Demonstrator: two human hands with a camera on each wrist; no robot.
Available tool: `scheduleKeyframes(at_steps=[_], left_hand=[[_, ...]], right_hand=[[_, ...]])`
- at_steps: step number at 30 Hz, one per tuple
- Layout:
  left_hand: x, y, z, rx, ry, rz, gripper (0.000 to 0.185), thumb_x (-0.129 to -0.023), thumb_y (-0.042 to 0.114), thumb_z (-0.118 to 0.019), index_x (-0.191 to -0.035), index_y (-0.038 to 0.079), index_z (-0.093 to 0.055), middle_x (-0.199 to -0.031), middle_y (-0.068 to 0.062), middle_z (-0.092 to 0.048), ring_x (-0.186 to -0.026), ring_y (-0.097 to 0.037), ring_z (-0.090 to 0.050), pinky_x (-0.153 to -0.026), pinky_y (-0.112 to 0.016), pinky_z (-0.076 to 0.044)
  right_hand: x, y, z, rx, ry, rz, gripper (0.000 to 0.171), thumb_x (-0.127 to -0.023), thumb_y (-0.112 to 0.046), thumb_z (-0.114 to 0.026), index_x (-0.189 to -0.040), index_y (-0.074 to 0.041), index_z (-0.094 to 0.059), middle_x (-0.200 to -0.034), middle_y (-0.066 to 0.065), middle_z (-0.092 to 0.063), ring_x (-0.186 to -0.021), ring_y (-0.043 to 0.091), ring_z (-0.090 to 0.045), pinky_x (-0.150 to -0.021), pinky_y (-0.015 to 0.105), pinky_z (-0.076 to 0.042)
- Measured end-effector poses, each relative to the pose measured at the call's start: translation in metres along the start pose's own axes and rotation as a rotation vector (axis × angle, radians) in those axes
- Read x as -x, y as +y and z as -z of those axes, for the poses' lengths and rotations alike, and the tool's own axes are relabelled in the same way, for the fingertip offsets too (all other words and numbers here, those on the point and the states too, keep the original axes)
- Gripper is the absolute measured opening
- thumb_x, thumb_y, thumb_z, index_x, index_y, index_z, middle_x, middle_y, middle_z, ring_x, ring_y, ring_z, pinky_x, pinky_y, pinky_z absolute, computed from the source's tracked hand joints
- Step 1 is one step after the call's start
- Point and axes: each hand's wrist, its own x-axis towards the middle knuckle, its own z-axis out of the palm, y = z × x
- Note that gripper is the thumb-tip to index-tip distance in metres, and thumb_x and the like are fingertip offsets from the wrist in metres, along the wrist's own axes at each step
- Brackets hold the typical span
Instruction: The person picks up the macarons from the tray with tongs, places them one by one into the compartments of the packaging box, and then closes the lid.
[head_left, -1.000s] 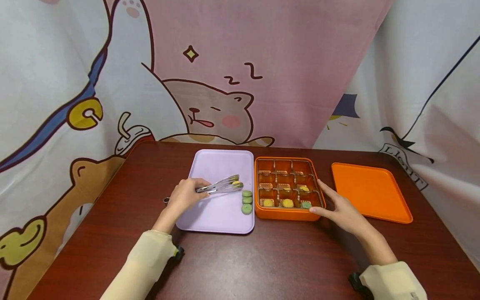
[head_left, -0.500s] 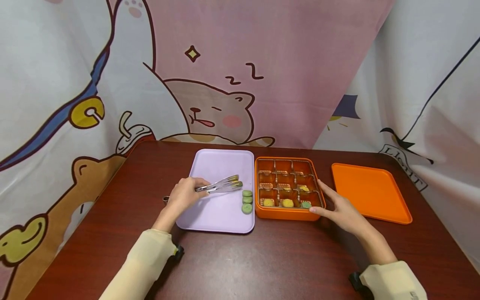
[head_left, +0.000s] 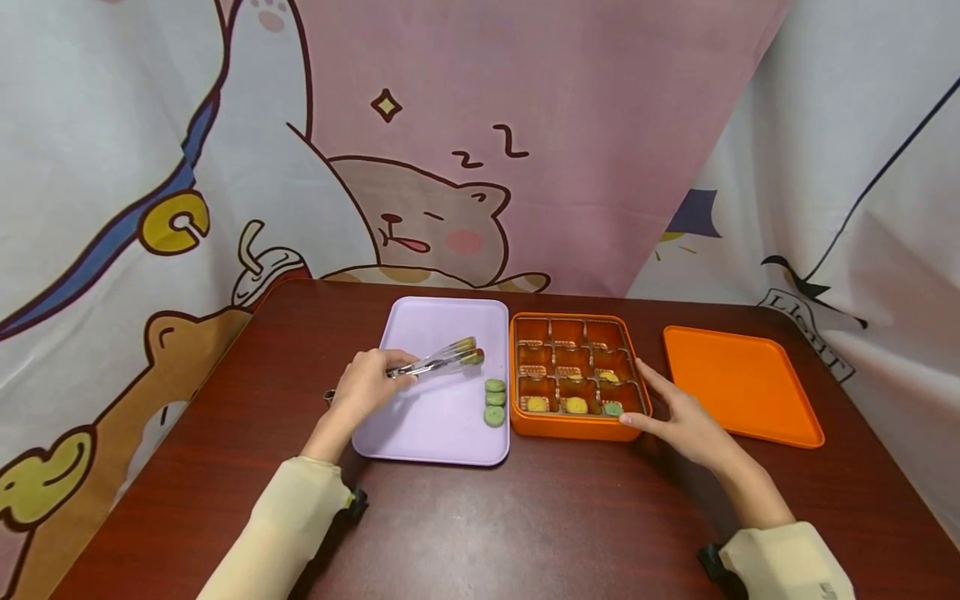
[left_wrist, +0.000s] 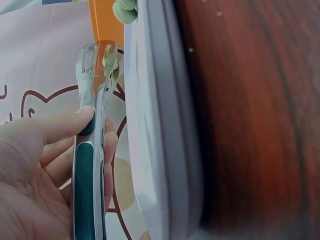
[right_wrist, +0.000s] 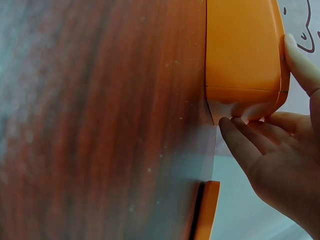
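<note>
The surface (head_left: 585, 517) is wood-grained, dark reddish brown, with rounded far corners; its far edge is bordered by printed cloth (head_left: 637, 125) in pink and white, falling in folds at the right. Prints noted on the cloth: a sleeping animal (head_left: 442, 217), a yellow bell (head_left: 159, 227) beside a blue band (head_left: 199, 132), and a four-pointed star (head_left: 386, 105). Light shows as a pale, diffuse reflection (head_left: 461, 529) on the surface's near part.

The silvery tongs (head_left: 429, 364) with dark green grips slant above the lilac tray (head_left: 438, 321). Just beside it, the orange box (head_left: 566, 427) sits flat, yellow and green cookies (head_left: 576, 406) in its front compartments.
</note>
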Motion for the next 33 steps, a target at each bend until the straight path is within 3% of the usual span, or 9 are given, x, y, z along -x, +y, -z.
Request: scheduleKeyframes(at_steps=[19,33], left_hand=[[-0.001,0.008,0.007,0.032,0.064,-0.028,0.026,-0.077,0.023,-0.077,-0.103,0.021,-0.074,-0.096,-0.001,-0.073,-0.073,-0.018,-0.054,-0.061,-0.032,-0.039],[-0.002,0.019,0.011,0.076,0.07,-0.056,0.027,-0.078,0.024,-0.076,-0.105,0.021,-0.074,-0.097,0.001,-0.073,-0.076,-0.015,-0.057,-0.065,-0.032,-0.041]], right_hand=[[0.0,0.0,0.0,0.001,0.002,0.005,0.091,-0.086,-0.04,-0.067,-0.152,-0.014,-0.01,-0.154,0.022,-0.017,-0.135,0.05,-0.022,-0.096,0.07,-0.023],[0.001,-0.001,0.001,0.007,0.0,-0.004,0.091,-0.085,-0.041,-0.067,-0.152,-0.015,-0.01,-0.154,0.023,-0.018,-0.134,0.051,-0.022,-0.096,0.071,-0.023]])
